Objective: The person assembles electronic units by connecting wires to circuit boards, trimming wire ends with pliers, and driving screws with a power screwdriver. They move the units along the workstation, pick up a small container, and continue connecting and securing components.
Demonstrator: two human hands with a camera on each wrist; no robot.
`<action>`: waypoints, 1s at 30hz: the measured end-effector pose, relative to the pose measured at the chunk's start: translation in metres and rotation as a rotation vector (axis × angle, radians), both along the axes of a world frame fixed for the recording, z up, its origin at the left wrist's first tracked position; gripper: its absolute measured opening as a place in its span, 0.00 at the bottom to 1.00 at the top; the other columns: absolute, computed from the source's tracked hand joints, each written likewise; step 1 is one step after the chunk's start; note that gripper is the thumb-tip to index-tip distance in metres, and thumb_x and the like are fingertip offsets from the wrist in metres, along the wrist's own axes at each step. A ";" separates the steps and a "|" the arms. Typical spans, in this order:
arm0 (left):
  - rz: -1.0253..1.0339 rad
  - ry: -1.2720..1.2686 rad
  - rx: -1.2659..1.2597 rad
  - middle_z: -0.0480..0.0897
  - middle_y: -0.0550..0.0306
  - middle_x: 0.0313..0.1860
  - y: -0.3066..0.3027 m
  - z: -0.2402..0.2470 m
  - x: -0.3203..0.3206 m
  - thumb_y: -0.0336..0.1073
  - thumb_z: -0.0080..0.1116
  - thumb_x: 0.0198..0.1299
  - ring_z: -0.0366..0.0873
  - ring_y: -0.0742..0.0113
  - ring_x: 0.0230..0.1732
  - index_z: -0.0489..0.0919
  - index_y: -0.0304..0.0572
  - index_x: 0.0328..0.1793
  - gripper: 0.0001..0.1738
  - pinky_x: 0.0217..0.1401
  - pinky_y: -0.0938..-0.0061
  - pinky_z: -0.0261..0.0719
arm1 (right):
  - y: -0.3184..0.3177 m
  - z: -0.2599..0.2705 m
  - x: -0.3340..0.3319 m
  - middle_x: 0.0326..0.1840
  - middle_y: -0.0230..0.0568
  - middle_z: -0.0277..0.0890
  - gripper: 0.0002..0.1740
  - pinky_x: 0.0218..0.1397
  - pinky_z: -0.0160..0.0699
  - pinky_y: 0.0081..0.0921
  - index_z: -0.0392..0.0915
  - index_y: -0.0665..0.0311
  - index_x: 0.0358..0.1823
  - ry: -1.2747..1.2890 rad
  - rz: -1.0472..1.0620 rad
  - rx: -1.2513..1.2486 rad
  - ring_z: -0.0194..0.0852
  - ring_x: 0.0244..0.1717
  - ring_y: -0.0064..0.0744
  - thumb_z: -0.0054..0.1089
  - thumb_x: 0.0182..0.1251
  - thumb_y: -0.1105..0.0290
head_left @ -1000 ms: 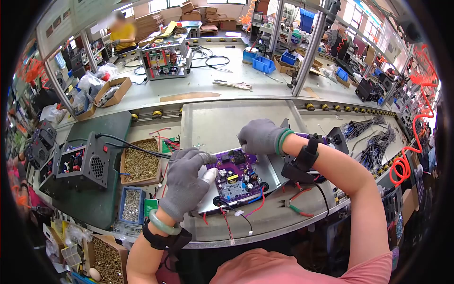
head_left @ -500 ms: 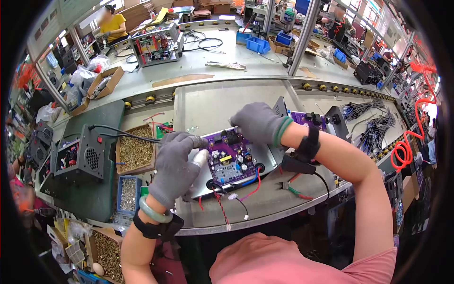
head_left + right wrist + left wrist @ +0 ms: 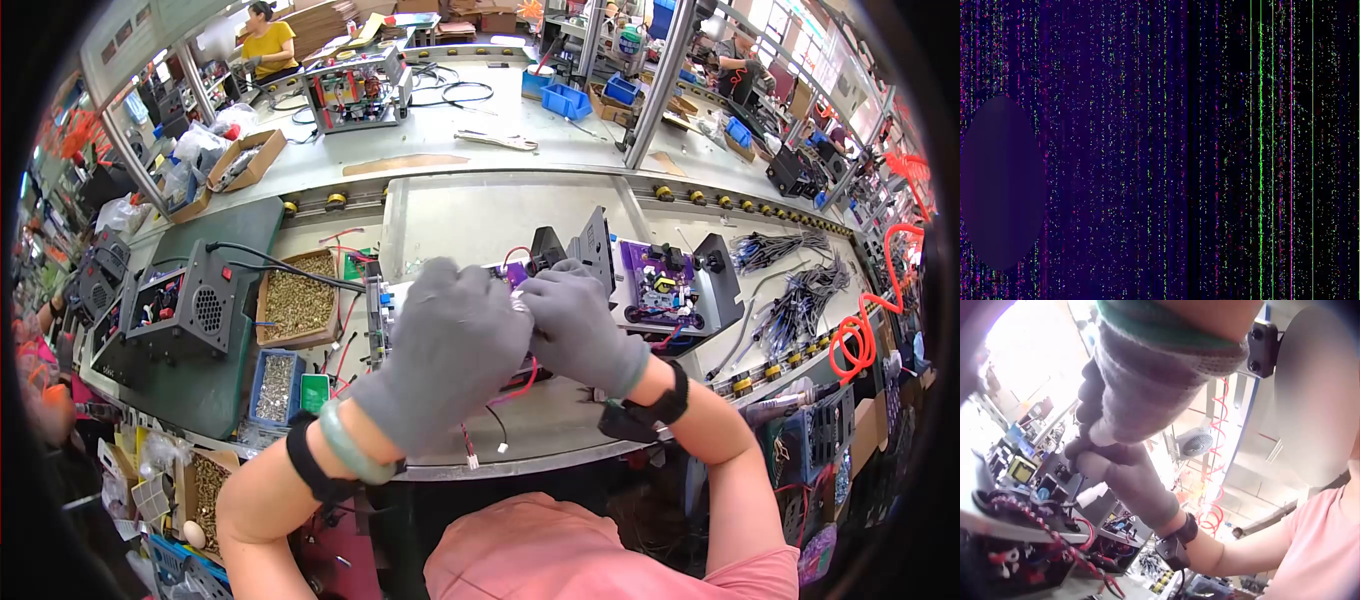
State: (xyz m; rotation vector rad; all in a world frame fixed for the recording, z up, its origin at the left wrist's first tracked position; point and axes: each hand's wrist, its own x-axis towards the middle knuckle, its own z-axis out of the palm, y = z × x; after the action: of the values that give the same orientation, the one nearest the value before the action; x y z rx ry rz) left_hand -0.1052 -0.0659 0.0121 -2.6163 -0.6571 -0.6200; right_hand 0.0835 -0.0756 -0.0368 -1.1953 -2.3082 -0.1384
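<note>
Both grey-gloved hands meet over a purple circuit board [image 3: 515,273], mostly hidden beneath them. The left hand [image 3: 455,345] has curled fingers touching or nearly touching those of the right hand [image 3: 585,325], also bent. A small white bit shows between them; whether it is a part or a covered fingertip, I cannot tell. In the left wrist view, the left hand [image 3: 1141,394] is above the right hand [image 3: 1132,481], and a white connector [image 3: 1092,494] lies just below the right fingers. A twisted red wire [image 3: 1054,532] runs nearby. The right wrist view shows only noise.
Right of the hands stands a second unit with a purple board [image 3: 655,280]. A box of brass-coloured parts [image 3: 300,300], a blue bin [image 3: 275,388] and a black device [image 3: 185,310] are on the left. Black cable bundles [image 3: 795,290] lie far right.
The left hand has moved right, off the board's left side, and the right hand has come slightly down and right. They now meet over the board, covering most of it.
</note>
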 end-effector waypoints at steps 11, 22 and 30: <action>0.054 -0.536 -1.017 0.83 0.46 0.32 0.008 -0.056 0.011 0.33 0.62 0.64 0.82 0.58 0.33 0.84 0.37 0.45 0.08 0.41 0.67 0.79 | -0.004 -0.015 0.017 0.29 0.38 0.82 0.05 0.52 0.73 0.34 0.85 0.59 0.31 0.443 0.032 -0.044 0.82 0.36 0.41 0.70 0.55 0.68; 0.250 -0.091 -0.255 0.82 0.57 0.41 0.033 -0.028 -0.039 0.42 0.68 0.52 0.78 0.55 0.46 0.84 0.50 0.46 0.15 0.54 0.57 0.74 | 0.044 0.012 0.010 0.25 0.34 0.75 0.03 0.58 0.72 0.37 0.77 0.54 0.24 -0.382 0.197 0.024 0.79 0.33 0.37 0.62 0.49 0.71; 0.295 -0.363 -0.604 0.85 0.57 0.39 0.043 -0.052 -0.057 0.40 0.69 0.53 0.77 0.55 0.54 0.89 0.51 0.37 0.08 0.64 0.62 0.70 | 0.049 0.008 0.015 0.28 0.31 0.75 0.06 0.59 0.71 0.41 0.78 0.52 0.27 -0.367 0.245 -0.114 0.79 0.39 0.35 0.64 0.45 0.70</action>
State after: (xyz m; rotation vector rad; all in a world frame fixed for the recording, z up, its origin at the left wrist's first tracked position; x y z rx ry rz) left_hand -0.1620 -0.0225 -0.0399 -2.8572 -1.5164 -0.9250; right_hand 0.0985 -0.0265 -0.0287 -0.9940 -2.7966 -0.1490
